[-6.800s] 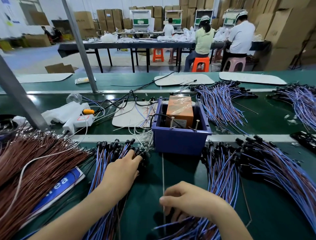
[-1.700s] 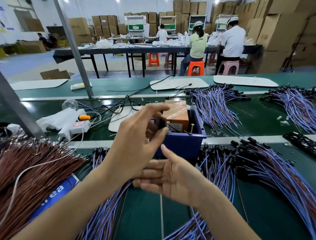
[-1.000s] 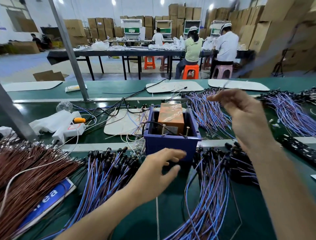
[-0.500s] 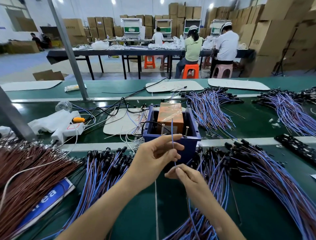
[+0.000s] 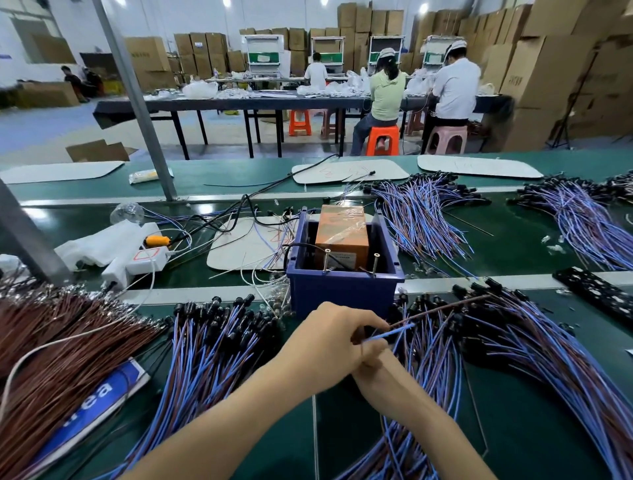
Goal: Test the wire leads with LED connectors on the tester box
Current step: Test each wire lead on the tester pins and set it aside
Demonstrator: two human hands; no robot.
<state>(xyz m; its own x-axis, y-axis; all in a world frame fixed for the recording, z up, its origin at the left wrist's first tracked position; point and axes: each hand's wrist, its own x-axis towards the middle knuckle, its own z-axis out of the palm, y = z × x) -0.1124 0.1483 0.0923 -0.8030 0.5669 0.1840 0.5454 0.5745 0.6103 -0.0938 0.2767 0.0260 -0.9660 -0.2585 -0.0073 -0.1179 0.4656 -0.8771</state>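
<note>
Blue and brown wire leads (image 5: 394,331) splay from left hand (image 5: 327,346).

1. A pale wall (image 5: 20,37) closes the left side above a smooth blue-grey floor (image 5: 44,130).
2. Stacked brown cardboard cartons (image 5: 544,68) fill the back and the right.
3. A long dark table on black legs (image 5: 239,104) crosses the room, with white plastic bags (image 5: 200,89) lying on it.
4. A person in a pale green top (image 5: 385,99) sits on an orange plastic stool (image 5: 382,138), beside a person in a white shirt (image 5: 457,89) on a pink plastic stool (image 5: 447,138). Both face away.
5. White-and-green shelf racks (image 5: 263,51) stand behind the table.
6. Bright round ceiling lamps (image 5: 226,3) shine overhead.
7. A slanted grey metal post (image 5: 137,102) rises at the left.
</note>
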